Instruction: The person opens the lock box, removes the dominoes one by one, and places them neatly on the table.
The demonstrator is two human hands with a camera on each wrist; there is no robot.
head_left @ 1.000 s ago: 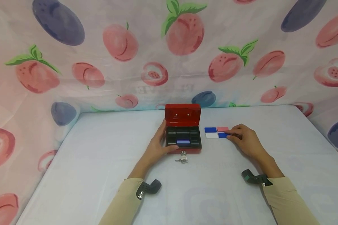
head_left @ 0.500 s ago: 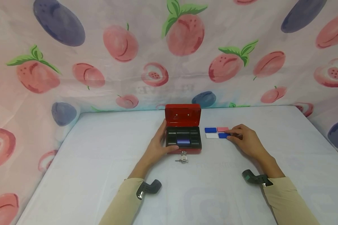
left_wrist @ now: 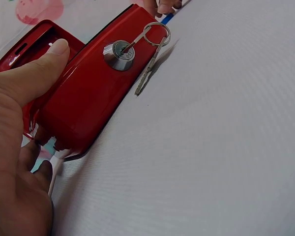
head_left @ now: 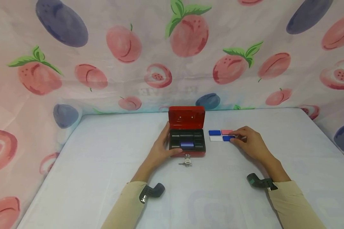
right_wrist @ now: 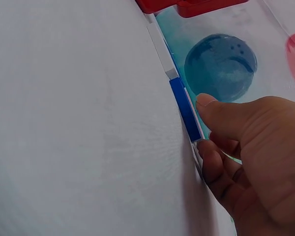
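A red cash box [head_left: 189,153] with a black tray [head_left: 186,135] stands with its lid [head_left: 186,117] raised. My left hand [head_left: 159,151] grips the box's left side, thumb over the front rim and fingers along the side. A lavender block [head_left: 187,144] lies in the tray's front middle compartment. To the right of the box, a near blue block [head_left: 227,138] lies beside a white block [head_left: 216,138], with a pink block [head_left: 226,131] and another blue block [head_left: 214,132] behind. My right hand [head_left: 251,143] pinches the near blue block at its right end.
A key ring with keys [head_left: 186,164] hangs from the lock [left_wrist: 120,55] on the box's front. A white cloth [head_left: 109,159] covers the table. A fruit-patterned curtain [head_left: 157,38] rises behind it. Each wrist wears a dark camera, the left one [head_left: 153,191] and the right one [head_left: 259,182].
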